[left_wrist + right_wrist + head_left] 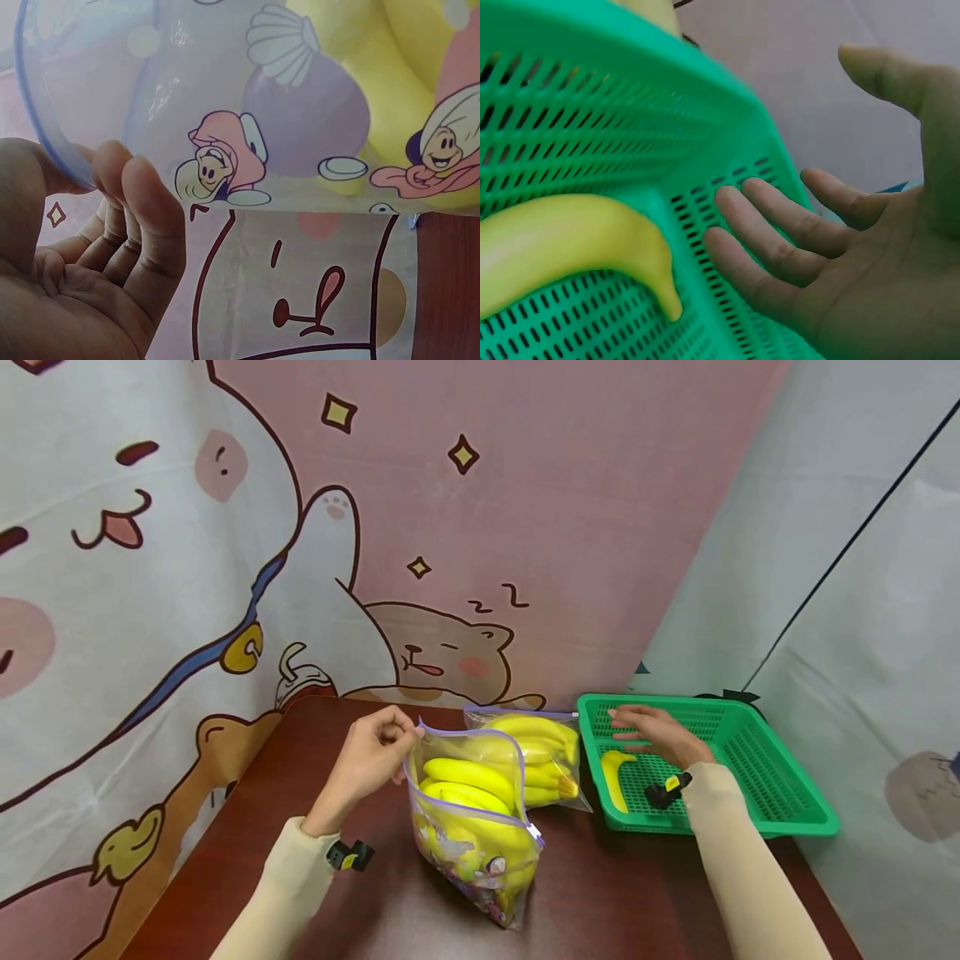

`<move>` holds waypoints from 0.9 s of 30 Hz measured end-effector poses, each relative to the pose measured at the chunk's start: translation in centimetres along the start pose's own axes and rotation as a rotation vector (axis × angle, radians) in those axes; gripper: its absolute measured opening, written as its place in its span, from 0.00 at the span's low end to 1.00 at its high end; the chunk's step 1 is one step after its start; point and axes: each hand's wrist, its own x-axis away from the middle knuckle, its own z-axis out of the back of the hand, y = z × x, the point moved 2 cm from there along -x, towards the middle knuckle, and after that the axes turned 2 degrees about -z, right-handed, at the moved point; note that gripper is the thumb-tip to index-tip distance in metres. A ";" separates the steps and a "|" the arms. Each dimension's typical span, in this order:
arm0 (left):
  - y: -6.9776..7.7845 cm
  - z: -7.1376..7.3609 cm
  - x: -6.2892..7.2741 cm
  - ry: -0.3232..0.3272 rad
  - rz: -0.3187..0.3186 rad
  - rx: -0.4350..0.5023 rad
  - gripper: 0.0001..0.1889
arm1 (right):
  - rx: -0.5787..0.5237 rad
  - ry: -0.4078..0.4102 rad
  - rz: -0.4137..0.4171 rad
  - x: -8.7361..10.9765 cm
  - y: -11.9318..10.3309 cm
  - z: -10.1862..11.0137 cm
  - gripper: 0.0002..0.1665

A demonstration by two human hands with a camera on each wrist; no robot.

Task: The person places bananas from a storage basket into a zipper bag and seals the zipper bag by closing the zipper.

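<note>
My left hand (375, 747) pinches the upper left corner of a clear zip bag (480, 852) with a purple rim. Cartoon figures are printed on the bag, and its mouth gapes. Inside lie several yellow bananas (468, 781). In the left wrist view the thumb and fingers (154, 202) meet at the bag's bluish edge. Over the green basket (795, 802) hovers my right hand (656, 731), fingers spread and holding nothing. One banana (617, 781) lies along the basket's left wall; in the right wrist view this banana (577, 240) is beside the fingertips.
A second clear bag (585, 797) holding bananas lies behind the open one, against the basket's left side. Both stand on a dark red-brown table (360, 910). A cartoon-printed cloth (570, 527) hangs close behind and at both sides.
</note>
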 end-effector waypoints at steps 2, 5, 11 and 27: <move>0.0 0.0 -0.1 -0.002 0.002 -0.003 0.09 | 0.019 0.001 -0.028 -0.2 0.5 0.0 0.61; 0.0 0.0 -0.1 -0.007 0.006 -0.002 0.08 | 0.066 -0.005 -0.073 -0.3 1.0 -0.1 0.60; 0.1 0.0 -0.2 -0.011 0.008 0.002 0.08 | 0.118 0.019 -0.215 0.0 2.1 -0.2 0.56; 0.1 0.1 0.0 -0.005 -0.001 0.005 0.09 | 0.226 -0.068 -0.295 -1.4 3.4 -1.7 0.40</move>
